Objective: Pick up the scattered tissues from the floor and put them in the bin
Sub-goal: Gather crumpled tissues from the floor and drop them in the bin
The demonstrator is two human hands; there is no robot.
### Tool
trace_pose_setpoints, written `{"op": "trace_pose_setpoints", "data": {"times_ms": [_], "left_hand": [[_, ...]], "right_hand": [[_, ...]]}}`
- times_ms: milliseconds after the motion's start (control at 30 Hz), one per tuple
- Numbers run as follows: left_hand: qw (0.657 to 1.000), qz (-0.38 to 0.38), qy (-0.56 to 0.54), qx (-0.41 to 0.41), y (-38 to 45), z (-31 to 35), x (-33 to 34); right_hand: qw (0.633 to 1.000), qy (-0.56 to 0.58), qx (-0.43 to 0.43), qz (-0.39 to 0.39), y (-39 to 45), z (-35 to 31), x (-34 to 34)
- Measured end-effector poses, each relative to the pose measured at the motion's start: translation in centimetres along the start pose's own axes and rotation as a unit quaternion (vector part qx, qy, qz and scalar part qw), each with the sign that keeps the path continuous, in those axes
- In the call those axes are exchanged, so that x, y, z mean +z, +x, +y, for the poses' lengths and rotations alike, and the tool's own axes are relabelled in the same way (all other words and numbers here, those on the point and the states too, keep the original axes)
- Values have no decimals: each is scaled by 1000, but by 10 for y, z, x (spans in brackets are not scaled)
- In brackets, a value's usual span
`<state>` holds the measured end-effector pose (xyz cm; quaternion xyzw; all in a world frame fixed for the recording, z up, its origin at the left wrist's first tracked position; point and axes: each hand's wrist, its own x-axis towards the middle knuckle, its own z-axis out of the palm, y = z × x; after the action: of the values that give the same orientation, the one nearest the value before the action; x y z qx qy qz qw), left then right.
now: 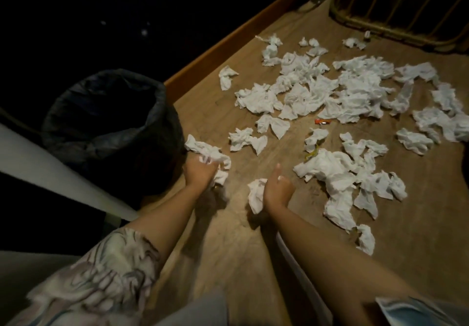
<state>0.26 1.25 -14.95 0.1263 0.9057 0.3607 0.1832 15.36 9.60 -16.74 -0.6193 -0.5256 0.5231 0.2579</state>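
Note:
Several crumpled white tissues (337,92) lie scattered over the wooden floor (418,198), densest at centre right. A bin (111,125) lined with a dark bag stands at the left, its mouth open. My left hand (199,173) grips a bunch of tissues (210,155) just right of the bin, low over the floor. My right hand (278,190) holds a crumpled tissue (256,195), with one finger sticking out forward. A large tissue clump (337,173) lies right of my right hand.
A small orange wrapper (323,122) and a yellowish scrap (311,154) lie among the tissues. A wooden skirting board (223,49) runs along the dark wall at the left. A rattan-style barred frame (396,8) stands at the far right. A pale beam (50,171) crosses the left.

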Motion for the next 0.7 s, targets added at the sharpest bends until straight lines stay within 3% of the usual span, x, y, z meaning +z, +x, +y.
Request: {"op": "trace_pose_setpoints", "data": {"times_ms": [67,167,333,467,600,700], "left_hand": [[991,65,-118,3,3,21,-23],[961,166,-214,63,1,46,-64],[877,325,-319,154,14,68,-143],[812,456,-342,129,25,87,-186],[786,472,-398,21,46,90,-211],[765,481,-429,-15,56,69,-213]], "right_hand": [[998,46,30,-14,-7,-27,12],[996,74,1,-51,-22,-68,32],[975,139,-62,-162,-67,-153,66],[948,219,-57,-223,-99,-221,110],[935,178,-72,-298,-112,-258,158],[941,96,-105,-307,-109,-259,179]]}}
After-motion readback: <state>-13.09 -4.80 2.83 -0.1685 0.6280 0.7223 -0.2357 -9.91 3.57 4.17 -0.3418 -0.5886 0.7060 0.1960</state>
